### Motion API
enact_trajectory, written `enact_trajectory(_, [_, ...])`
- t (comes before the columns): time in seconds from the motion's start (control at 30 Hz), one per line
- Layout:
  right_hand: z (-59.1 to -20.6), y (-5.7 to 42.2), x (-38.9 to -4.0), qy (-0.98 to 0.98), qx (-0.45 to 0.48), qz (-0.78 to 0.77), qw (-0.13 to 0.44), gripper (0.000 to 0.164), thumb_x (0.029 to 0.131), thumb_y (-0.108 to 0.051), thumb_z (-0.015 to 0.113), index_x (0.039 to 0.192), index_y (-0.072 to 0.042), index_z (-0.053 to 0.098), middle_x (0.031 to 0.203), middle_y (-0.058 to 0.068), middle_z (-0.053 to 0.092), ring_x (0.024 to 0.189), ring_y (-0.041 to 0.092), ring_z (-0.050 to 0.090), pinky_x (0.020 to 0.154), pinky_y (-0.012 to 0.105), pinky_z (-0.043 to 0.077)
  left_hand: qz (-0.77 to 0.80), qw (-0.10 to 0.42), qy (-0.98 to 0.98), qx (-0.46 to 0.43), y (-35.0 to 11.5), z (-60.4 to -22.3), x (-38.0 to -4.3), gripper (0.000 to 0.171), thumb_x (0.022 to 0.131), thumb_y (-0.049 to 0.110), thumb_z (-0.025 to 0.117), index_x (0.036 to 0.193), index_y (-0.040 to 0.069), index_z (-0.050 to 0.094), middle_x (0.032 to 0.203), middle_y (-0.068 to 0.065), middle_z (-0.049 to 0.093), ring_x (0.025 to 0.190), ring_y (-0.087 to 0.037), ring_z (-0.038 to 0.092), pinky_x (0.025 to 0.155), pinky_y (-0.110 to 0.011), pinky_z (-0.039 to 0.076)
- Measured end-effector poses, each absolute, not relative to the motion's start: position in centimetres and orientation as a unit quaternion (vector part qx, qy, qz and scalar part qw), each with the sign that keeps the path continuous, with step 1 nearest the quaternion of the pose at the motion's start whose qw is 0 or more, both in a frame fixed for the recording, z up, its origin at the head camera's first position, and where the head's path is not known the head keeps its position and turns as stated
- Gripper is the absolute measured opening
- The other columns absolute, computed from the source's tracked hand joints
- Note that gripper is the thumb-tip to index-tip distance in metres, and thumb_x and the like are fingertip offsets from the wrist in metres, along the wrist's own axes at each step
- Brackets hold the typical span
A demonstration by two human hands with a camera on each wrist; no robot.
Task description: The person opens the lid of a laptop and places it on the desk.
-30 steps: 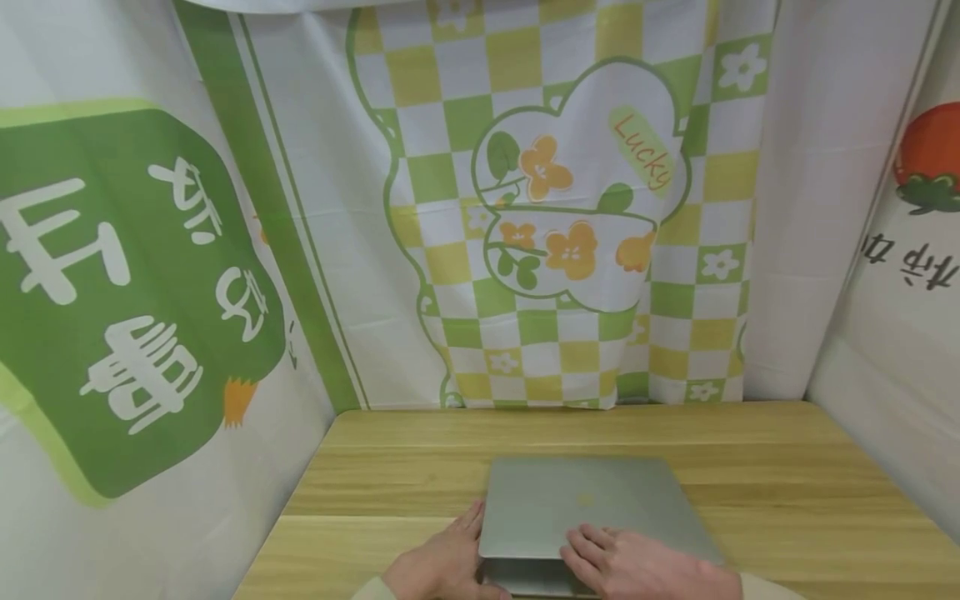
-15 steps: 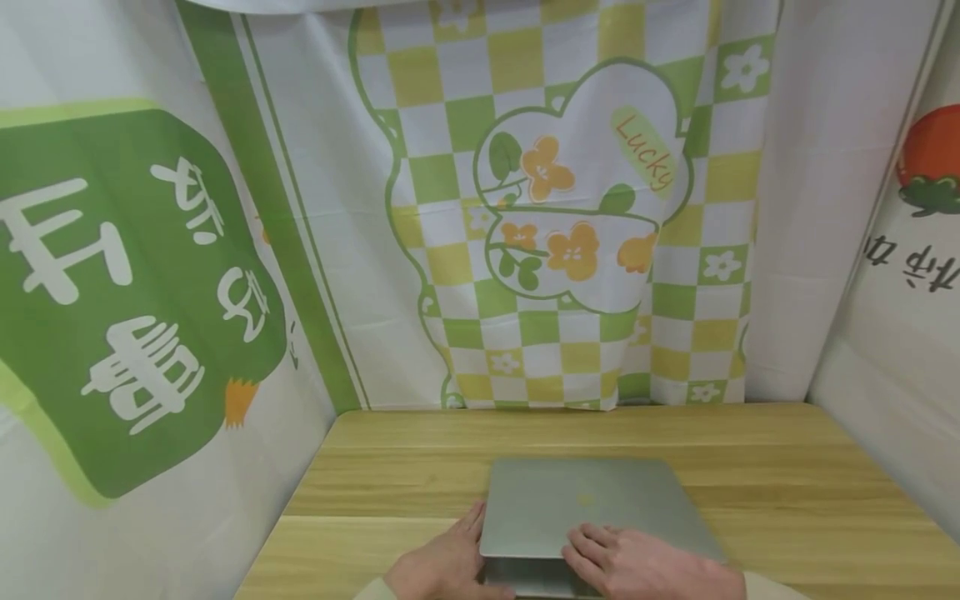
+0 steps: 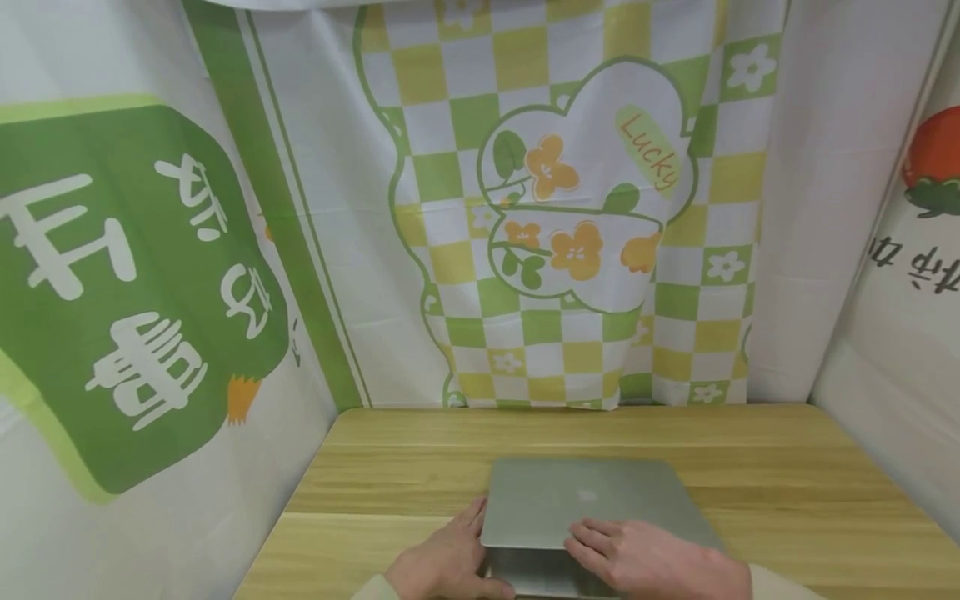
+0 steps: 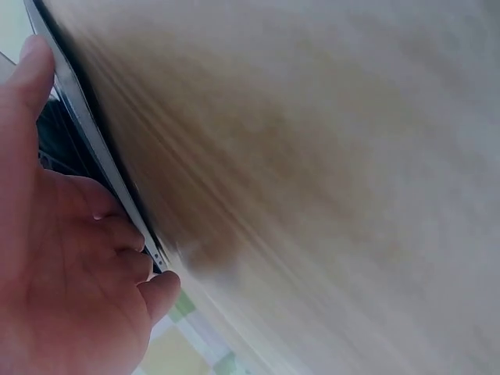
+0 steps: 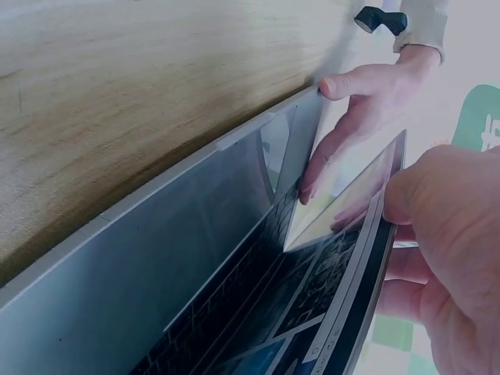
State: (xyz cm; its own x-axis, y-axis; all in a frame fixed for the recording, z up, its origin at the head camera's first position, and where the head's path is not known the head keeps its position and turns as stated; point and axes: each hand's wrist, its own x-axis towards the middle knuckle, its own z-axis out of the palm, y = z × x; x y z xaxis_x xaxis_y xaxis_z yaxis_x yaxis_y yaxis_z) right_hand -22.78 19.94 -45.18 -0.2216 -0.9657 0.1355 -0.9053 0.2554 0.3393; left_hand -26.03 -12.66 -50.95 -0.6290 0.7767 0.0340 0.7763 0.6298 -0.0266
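A silver laptop (image 3: 622, 504) lies on the wooden table (image 3: 397, 467), its lid raised at a shallow angle. My right hand (image 3: 652, 562) pinches the lid's front edge; in the right wrist view the thumb lies on the screen side and the fingers are behind the lid. Dark keys and the palm rest (image 5: 156, 234) show in the gap. My left hand (image 3: 446, 562) rests at the base's front left corner, thumb on the front and fingers along the side. In the left wrist view, those fingertips touch the base's side edge (image 4: 101, 156).
White fabric walls surround the table. A green and yellow checked cloth (image 3: 540, 333) hangs at the back, and a green printed panel (image 3: 150, 292) covers the left. On the left sleeve (image 5: 426, 31) sits a small dark device (image 5: 381, 19).
The lid's front edge has risen slightly, with my right hand moving up and away along with it, and the gap above the base is wider. My left hand has stayed in place.
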Motion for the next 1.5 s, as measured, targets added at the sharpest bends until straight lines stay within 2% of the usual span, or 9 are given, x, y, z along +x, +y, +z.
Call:
enact_trajectory(0.07, [-45.0,20.0,-22.8,-0.78,0.601,-0.087,0.149,0.069,0.1,-0.059,0.037,0.142,-0.005,0.047,0.136,0.011,0.061,0.121,0.021,0.062,0.092,0.024,0.053,-0.004,0.02,-0.905,-0.426,-12.7,-51.1,-26.1,0.095,0.086,0.078,0.042,0.156,0.016,0.025,0.161,-0.018,0.024,0.147,-0.038,0.028,0.116,-0.047,0.035])
enact_trajectory(0.2, [-44.7,20.0,-22.8,-0.788,0.597,-0.076,0.131,0.067,0.099,-0.057,0.039,0.142,-0.006,0.047,0.137,0.01,0.061,0.121,0.02,0.062,0.088,0.024,0.054,-0.008,0.011,-0.908,-0.418,-12.7,-51.1,-26.1,0.096,0.086,0.079,0.043,0.156,0.017,0.026,0.161,-0.017,0.026,0.146,-0.04,0.029,0.115,-0.046,0.036])
enact_trajectory(0.47, [-44.4,19.9,-23.1,-0.766,0.601,-0.085,0.212,0.046,0.093,-0.022,0.064,0.136,-0.007,0.055,0.128,0.006,0.066,0.111,0.014,0.067,0.075,0.017,0.055,0.008,0.022,-0.914,-0.404,-12.4,-50.7,-25.8,0.093,0.084,0.078,0.049,0.146,0.009,0.046,0.153,-0.017,0.041,0.145,-0.039,0.032,0.113,-0.04,0.04])
enact_trajectory(0.5, [-44.4,19.8,-23.2,-0.763,0.598,-0.091,0.228,0.043,0.093,-0.018,0.063,0.134,-0.008,0.056,0.126,0.005,0.067,0.111,0.014,0.067,0.073,0.018,0.055,0.01,0.022,-0.915,-0.402,-12.4,-50.7,-25.8,0.094,0.083,0.078,0.05,0.147,0.008,0.045,0.153,-0.018,0.042,0.144,-0.039,0.033,0.113,-0.04,0.041])
enact_trajectory(0.6, [-44.4,19.7,-23.5,-0.751,0.59,-0.101,0.278,0.031,0.104,-0.008,0.041,0.129,-0.008,0.06,0.121,0.004,0.069,0.107,0.013,0.068,0.07,0.019,0.056,0.011,0.013,-0.919,-0.393,-12.3,-50.5,-25.7,0.099,0.083,0.079,0.048,0.149,0.005,0.04,0.153,-0.02,0.04,0.145,-0.039,0.032,0.113,-0.04,0.041])
enact_trajectory(0.73, [-44.3,19.7,-24.0,-0.742,0.59,-0.086,0.306,0.059,0.107,-0.01,0.007,0.123,-0.008,0.063,0.116,0.003,0.07,0.102,0.013,0.069,0.069,0.021,0.056,0.01,0.006,-0.922,-0.388,-12.2,-50.5,-25.6,0.104,0.083,0.081,0.044,0.151,0.003,0.035,0.155,-0.02,0.036,0.145,-0.037,0.032,0.112,-0.039,0.042])
enact_trajectory(1.0, [-43.6,19.9,-24.7,-0.747,0.597,-0.041,0.29,0.055,0.107,-0.015,0.012,0.122,-0.005,0.064,0.114,0.004,0.07,0.098,0.013,0.07,0.069,0.02,0.057,0.031,0.024,-0.917,-0.396,-12.1,-50.8,-25.8,0.111,0.084,0.083,0.038,0.151,-0.004,0.029,0.158,-0.019,0.032,0.145,-0.036,0.034,0.113,-0.037,0.04])
enact_trajectory(1.23, [-43.1,20.0,-25.3,-0.751,0.595,-0.037,0.285,0.057,0.105,-0.013,0.01,0.12,-0.005,0.065,0.112,0.003,0.071,0.096,0.012,0.07,0.068,0.02,0.056,0.063,-0.018,-0.918,-0.39,-11.8,-50.1,-25.7,0.1,0.087,0.078,0.041,0.145,-0.003,0.042,0.151,-0.016,0.045,0.143,-0.029,0.039,0.117,-0.035,0.034])
enact_trajectory(1.5, [-42.3,20.0,-26.3,-0.762,0.59,0.01,0.267,0.047,0.105,-0.014,0.022,0.118,-0.006,0.066,0.107,0.002,0.073,0.092,0.011,0.071,0.061,0.016,0.054,0.074,-0.034,-0.922,-0.378,-11.7,-49.7,-25.7,0.101,0.086,0.079,0.043,0.146,-0.002,0.041,0.155,-0.02,0.036,0.146,-0.03,0.034,0.117,-0.034,0.034])
